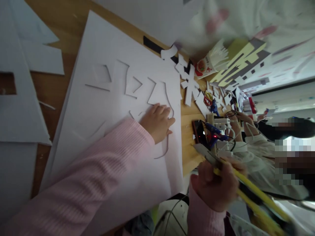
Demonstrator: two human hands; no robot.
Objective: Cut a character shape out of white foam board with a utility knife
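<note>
A large white foam board (118, 121) with cut lines and cut-out shapes lies on the wooden table. My left hand (158, 123) rests on the board near its right side, fingers spread over a cut curved shape. Off the board's right edge, my right hand (216, 183) is wrapped round a yellow and black utility knife (256, 196). The knife's blade is out and points up and left, above the table edge. Nothing touches the blade.
Cut white pieces (190, 85), a tissue pack (209, 64), blue glue guns (214, 132), a dark phone (199, 131) and a power strip (221, 123) stand to the right. More white board (19, 111) lies at the left. Another person's hands (242, 123) hold cables.
</note>
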